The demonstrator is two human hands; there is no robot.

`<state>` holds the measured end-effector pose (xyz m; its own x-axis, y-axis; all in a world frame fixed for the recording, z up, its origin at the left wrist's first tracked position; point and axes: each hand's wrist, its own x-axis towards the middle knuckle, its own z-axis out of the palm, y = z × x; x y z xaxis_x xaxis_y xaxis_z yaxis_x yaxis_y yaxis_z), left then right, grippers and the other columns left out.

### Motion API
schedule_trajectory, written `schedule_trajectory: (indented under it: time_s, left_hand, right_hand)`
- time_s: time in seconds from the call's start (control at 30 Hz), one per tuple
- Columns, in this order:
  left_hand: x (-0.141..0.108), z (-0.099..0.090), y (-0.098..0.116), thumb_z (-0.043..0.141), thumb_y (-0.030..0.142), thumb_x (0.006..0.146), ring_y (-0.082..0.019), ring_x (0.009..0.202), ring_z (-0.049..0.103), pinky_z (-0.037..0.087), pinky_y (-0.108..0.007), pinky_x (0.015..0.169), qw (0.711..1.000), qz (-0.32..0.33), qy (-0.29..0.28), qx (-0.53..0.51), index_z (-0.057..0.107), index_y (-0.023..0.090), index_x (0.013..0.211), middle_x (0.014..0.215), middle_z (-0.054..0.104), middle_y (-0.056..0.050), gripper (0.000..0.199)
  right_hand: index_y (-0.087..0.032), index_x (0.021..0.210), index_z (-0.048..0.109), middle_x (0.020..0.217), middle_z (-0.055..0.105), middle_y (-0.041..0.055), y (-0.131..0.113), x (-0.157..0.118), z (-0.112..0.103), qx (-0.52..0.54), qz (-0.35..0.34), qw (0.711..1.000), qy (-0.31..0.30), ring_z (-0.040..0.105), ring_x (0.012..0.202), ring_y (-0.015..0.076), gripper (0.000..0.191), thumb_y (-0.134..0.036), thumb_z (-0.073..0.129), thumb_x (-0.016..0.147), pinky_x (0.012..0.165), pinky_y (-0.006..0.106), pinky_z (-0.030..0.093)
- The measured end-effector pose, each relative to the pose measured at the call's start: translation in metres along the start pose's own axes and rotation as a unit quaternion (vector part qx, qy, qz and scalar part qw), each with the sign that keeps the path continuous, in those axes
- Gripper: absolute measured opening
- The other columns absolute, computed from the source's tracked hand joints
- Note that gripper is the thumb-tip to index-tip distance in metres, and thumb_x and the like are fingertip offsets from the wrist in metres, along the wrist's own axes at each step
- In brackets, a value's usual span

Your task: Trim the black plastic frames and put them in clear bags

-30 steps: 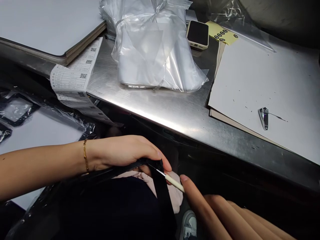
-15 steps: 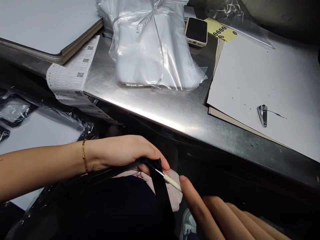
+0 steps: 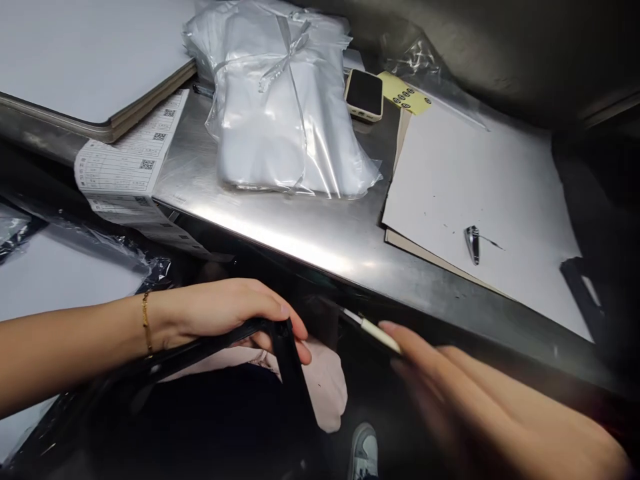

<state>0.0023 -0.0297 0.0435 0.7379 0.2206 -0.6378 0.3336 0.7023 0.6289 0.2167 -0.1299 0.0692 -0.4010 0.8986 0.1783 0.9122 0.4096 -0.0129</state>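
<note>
A gold bracelet circles the wrist of my left hand, whose fingers are wrapped around the corner of a black frame-like piece above my lap. The frame's strips run toward the lower left and down from that corner. To the right, my right hand is partly blurred and pinches a thin tool with a cream handle and a metal tip. The tip points up and left, apart from the black frame. Pink cloth lies beneath my left hand.
On the metal table are a bundle of clear plastic bags, a phone, yellow stickers and white board bearing a nail clipper. Printed labels hang over the edge. A shoe shows below.
My right hand has drawn the tool away from the frame corner, toward the upper right. My left hand still holds the corner. The view has shifted, showing more on the right.
</note>
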Motion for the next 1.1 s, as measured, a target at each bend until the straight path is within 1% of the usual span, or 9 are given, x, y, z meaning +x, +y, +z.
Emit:
schedule_trajectory:
  time_s: [0.17,0.3,0.4,0.5,0.6,0.67,0.8,0.93,1.1]
  left_hand:
    - [0.003,0.000,-0.001,0.039,0.023,0.079,-0.020,0.097,0.056,0.033,-0.020,0.060,1.000,-0.018,0.003,-0.012,0.060,0.009,0.087,0.097,0.066,-0.013,0.027]
    - [0.003,0.000,-0.003,0.039,0.023,0.079,-0.019,0.092,0.058,0.034,-0.020,0.059,1.000,-0.009,-0.005,-0.023,0.060,0.009,0.087,0.097,0.066,-0.014,0.027]
    - [0.003,-0.002,-0.004,0.040,0.024,0.078,-0.016,0.083,0.059,0.037,-0.021,0.060,0.999,-0.006,-0.002,-0.031,0.061,0.010,0.086,0.094,0.067,-0.013,0.026]
    - [0.003,-0.001,-0.003,0.042,0.023,0.076,-0.014,0.075,0.058,0.039,-0.024,0.064,0.999,0.001,0.004,-0.034,0.062,0.011,0.085,0.089,0.067,-0.009,0.025]
    - [0.004,0.001,0.000,0.043,0.021,0.075,-0.009,0.060,0.053,0.039,-0.021,0.059,1.000,0.000,0.018,-0.020,0.064,0.012,0.082,0.073,0.065,-0.002,0.023]
    - [0.004,0.003,0.001,0.043,0.020,0.075,-0.005,0.051,0.044,0.034,-0.018,0.051,1.000,0.001,0.016,-0.022,0.064,0.012,0.078,0.060,0.057,0.002,0.023]
    - [0.005,0.003,-0.003,0.044,0.022,0.076,-0.005,0.048,0.037,0.031,-0.018,0.049,0.999,0.010,0.007,-0.037,0.064,0.010,0.077,0.052,0.046,0.004,0.024]
    - [0.005,0.001,-0.006,0.045,0.023,0.074,-0.007,0.055,0.042,0.034,-0.020,0.058,0.997,-0.026,0.028,-0.060,0.064,0.012,0.082,0.058,0.050,0.002,0.023]
    - [0.005,0.003,-0.001,0.046,0.023,0.073,-0.007,0.054,0.039,0.032,-0.020,0.056,0.999,-0.012,0.017,-0.047,0.062,0.011,0.079,0.056,0.048,0.003,0.022]
  right_hand:
    - [-0.020,0.113,0.050,0.070,0.051,0.0018,0.052,0.027,0.027,-0.136,0.152,0.976,0.073,0.047,0.058,0.0129,0.031,-0.023,0.043,0.083,0.047,0.024,0.033]
    - [-0.020,0.106,0.057,0.085,0.054,0.0102,0.078,0.037,0.049,-0.189,0.163,0.967,0.046,0.048,0.073,0.0227,0.028,-0.026,0.046,0.080,0.051,0.030,0.036]
    - [-0.018,0.100,0.059,0.090,0.053,0.0114,0.060,0.038,0.048,-0.131,0.111,0.979,0.109,0.047,0.081,0.0240,0.023,-0.020,0.051,0.078,0.060,0.036,0.040]
    - [-0.018,0.089,0.061,0.080,0.049,0.0053,0.012,0.034,0.036,0.049,-0.025,0.983,0.174,0.045,0.074,0.0151,0.016,-0.011,0.053,0.076,0.060,0.030,0.040]
    - [-0.015,0.083,0.064,0.074,0.051,0.0043,-0.032,0.032,0.031,0.125,-0.091,0.974,0.165,0.041,0.073,0.0147,0.014,-0.010,0.055,0.075,0.064,0.032,0.037]
    - [-0.013,0.085,0.065,0.074,0.056,0.0051,-0.046,0.033,0.034,0.124,-0.105,0.975,0.152,0.041,0.073,0.0158,0.016,-0.009,0.054,0.075,0.066,0.033,0.035]
    - [-0.009,0.090,0.064,0.078,0.061,0.0090,-0.048,0.036,0.042,0.088,-0.141,0.978,0.123,0.043,0.074,0.0191,0.025,-0.007,0.043,0.079,0.066,0.035,0.033]
    - [-0.005,0.091,0.063,0.081,0.063,0.0078,-0.046,0.034,0.041,0.088,-0.158,0.978,0.105,0.044,0.078,0.0173,0.033,-0.007,0.031,0.082,0.068,0.033,0.031]
    - [-0.008,0.084,0.064,0.077,0.063,0.0063,-0.049,0.031,0.040,0.107,-0.111,0.977,0.147,0.045,0.075,0.0162,0.019,-0.009,0.046,0.078,0.067,0.033,0.031]
